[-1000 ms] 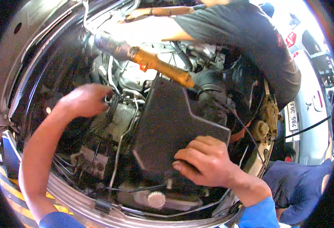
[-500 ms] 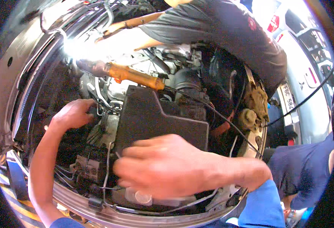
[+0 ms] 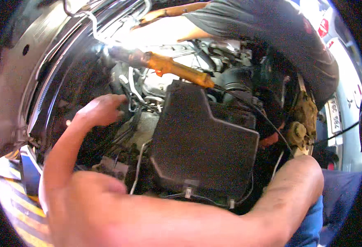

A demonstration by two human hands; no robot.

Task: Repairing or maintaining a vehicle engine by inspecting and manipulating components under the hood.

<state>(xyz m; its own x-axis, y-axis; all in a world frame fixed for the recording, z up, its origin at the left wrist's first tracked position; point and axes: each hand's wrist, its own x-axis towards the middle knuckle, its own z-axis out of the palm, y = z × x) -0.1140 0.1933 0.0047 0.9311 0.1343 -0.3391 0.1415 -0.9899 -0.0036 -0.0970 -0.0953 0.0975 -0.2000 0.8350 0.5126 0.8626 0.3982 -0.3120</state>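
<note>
My left hand [image 3: 100,109] reaches into the engine bay at the left, fingers curled among dark hoses and lines [image 3: 131,103]; what they hold is too dark to make out. My right hand [image 3: 88,191] is blurred low at the left, its arm stretched across the bottom, fingers indistinct. Between and beyond them lies a large black plastic cover [image 3: 201,152]. An orange work lamp [image 3: 177,70], its cord trailing right, rests diagonally over the engine above that cover.
A co-worker's arm in a dark sleeve [image 3: 263,29] reaches across the back. A corroded metal part [image 3: 304,119] sits at the right, a white car [image 3: 345,82] beyond. Dark blue clothing [image 3: 337,193] shows at lower right; yellow striped flooring [image 3: 12,197] at lower left.
My right hand has swept from the black cover down and leftward, its forearm now lying across the lower view. My left hand remains among the hoses, shifting slightly.
</note>
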